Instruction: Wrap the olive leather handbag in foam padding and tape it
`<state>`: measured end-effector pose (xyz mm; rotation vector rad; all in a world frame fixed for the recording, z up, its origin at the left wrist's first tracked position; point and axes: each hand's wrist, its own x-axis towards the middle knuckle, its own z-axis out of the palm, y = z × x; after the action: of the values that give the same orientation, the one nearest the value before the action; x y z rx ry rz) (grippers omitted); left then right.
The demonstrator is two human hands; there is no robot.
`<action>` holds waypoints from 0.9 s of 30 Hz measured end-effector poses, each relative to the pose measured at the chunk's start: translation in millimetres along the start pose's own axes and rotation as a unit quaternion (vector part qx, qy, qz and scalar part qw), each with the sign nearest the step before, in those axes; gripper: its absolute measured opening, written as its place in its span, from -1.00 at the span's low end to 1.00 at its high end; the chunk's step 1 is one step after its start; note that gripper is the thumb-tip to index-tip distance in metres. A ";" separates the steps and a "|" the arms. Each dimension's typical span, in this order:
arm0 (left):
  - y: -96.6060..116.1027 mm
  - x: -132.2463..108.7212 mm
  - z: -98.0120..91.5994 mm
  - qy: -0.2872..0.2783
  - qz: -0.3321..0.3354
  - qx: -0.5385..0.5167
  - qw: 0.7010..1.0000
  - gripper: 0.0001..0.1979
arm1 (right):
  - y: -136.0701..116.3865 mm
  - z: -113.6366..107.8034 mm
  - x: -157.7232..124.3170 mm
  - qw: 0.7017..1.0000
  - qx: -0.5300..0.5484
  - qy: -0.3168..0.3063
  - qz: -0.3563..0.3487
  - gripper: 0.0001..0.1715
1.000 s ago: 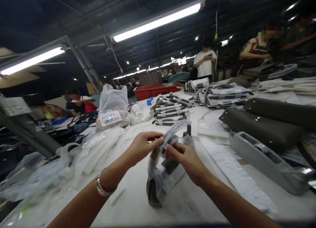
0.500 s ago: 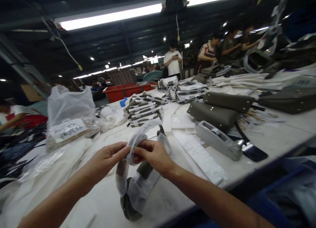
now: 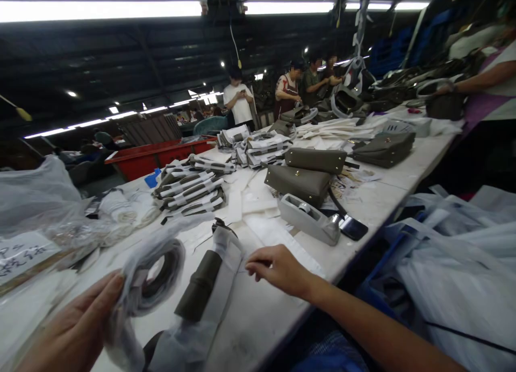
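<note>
My left hand (image 3: 86, 313) pinches a looped bag strap (image 3: 137, 278) wrapped in translucent white sheet, its dark inside showing through the loop. Beside it on the table lies a dark olive strap section (image 3: 199, 286), partly covered in white wrapping; whether the two pieces are joined I cannot tell. Apart from the strap, my right hand (image 3: 278, 270) hovers over the white table with its fingers curled in and nothing visible in them. A grey tape dispenser (image 3: 308, 219) stands beyond my right hand, near a phone (image 3: 353, 227).
Wrapped straps (image 3: 193, 192) are stacked behind the work, with olive bags (image 3: 300, 181) to their right. Plastic bags (image 3: 36, 194) lie at left. A red bin (image 3: 157, 157) stands beyond the table. White material (image 3: 459, 275) fills the lower right. Several people work farther back.
My right hand has let go of the wrapped strap and moved right. My left hand still holds it, now farther left. The view has turned right.
</note>
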<state>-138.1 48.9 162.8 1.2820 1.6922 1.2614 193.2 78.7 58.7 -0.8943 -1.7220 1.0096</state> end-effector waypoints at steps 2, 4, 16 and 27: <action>15.3 3.0 3.2 0.000 -0.048 -0.060 0.997 -0.53 | 17.9 -21.9 -12.3 0.997 -0.062 0.029 0.032 -0.79; 30.2 4.6 7.9 0.029 -0.071 -0.091 0.993 -0.54 | 33.8 -37.3 -20.3 0.989 -0.131 0.043 0.046 -0.81; 23.0 -17.6 23.3 0.105 0.026 -0.128 0.986 -0.51 | 100.4 32.2 46.7 0.945 -0.308 -0.108 -0.002 -0.74; -0.2 -26.7 26.9 0.048 0.032 -0.116 0.992 -0.54 | 109.5 54.4 81.5 0.882 -0.432 -0.186 0.005 -0.87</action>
<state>-105.9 31.6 152.9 1.1610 1.5260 1.5303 130.8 181.5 -25.7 -1.3072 -2.5708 0.3790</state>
